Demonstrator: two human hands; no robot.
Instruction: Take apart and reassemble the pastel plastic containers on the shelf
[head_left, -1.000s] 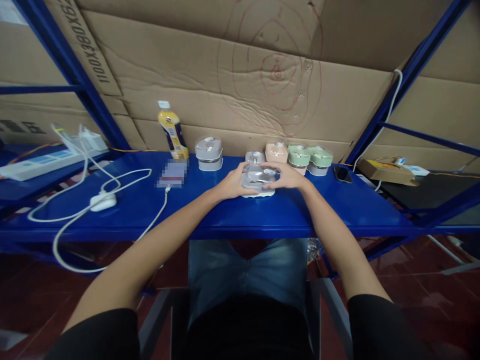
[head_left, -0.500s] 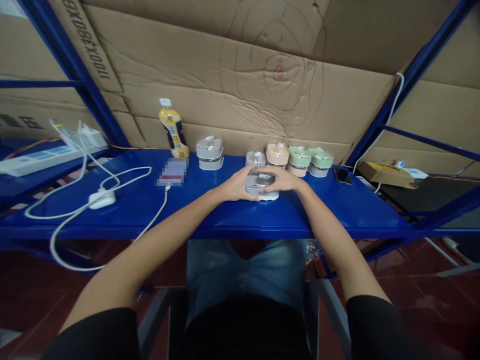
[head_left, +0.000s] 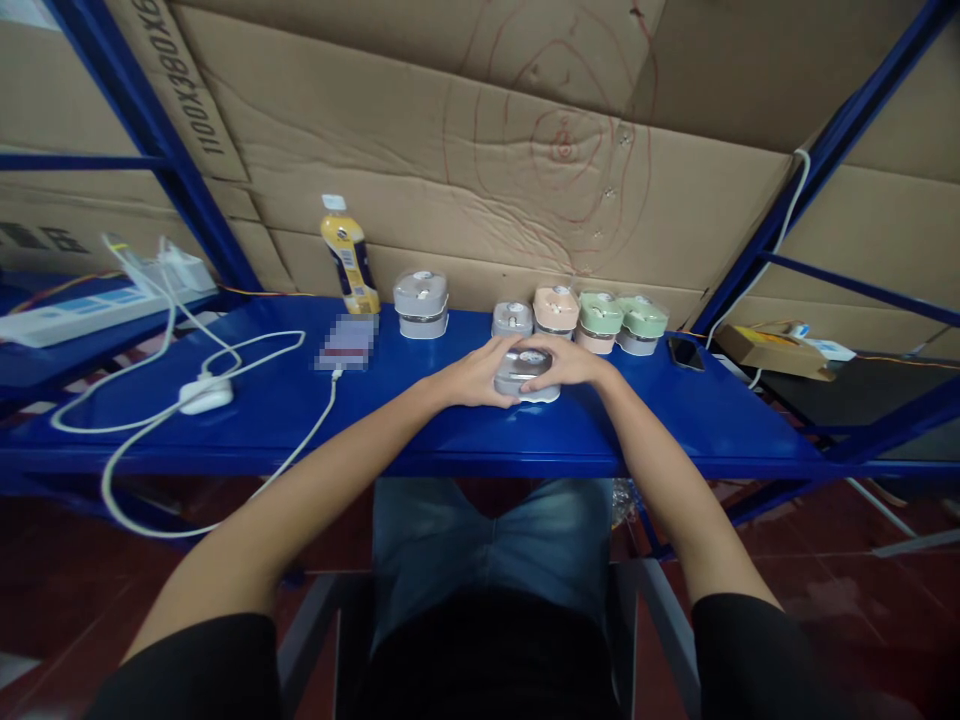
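Note:
A small grey lidded container (head_left: 517, 380) with a clear top sits on the blue table in front of me. My left hand (head_left: 484, 375) wraps round its left side, thumb low at the front. From the right, my right hand (head_left: 566, 362) grips the same container, its thumb across the front. A white edge shows beneath the container at the front right. Just behind my hands stands another grey container (head_left: 512, 318), partly hidden. Next to it are a peach container (head_left: 556, 308) and two with green tops, one over pink (head_left: 598, 320) and one over grey (head_left: 641, 322).
A grey two-tier container (head_left: 421, 303) and a yellow drink bottle (head_left: 351, 260) stand at the back left. Near them lies a blurred phone-like device (head_left: 346, 343) on a white cable (head_left: 319, 420). A white adapter (head_left: 205, 394) is further left; a dark phone (head_left: 685, 352) lies right. Cardboard (head_left: 360, 130) backs the table.
Both hands stay on the grey container, with barely any movement. The whole view has shifted very slightly.

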